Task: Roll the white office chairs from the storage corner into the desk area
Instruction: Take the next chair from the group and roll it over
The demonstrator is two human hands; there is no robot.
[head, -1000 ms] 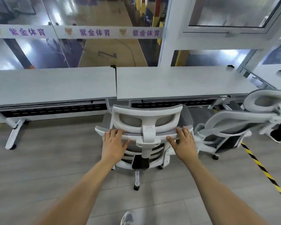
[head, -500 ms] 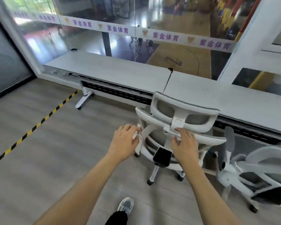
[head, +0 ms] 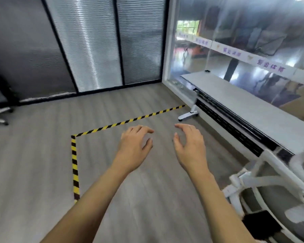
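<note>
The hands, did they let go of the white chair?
Yes. Both the left hand and right hand now hover open over bare floor, left of the desk; the white chair sits behind, lower right.

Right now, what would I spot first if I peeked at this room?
Two empty hands, the left hand and the right hand, reach out open in the middle, above the floor. Behind them, yellow-and-black tape makes a corner on the grey floor. A white chair sits at the bottom right, beside a long desk.
</note>
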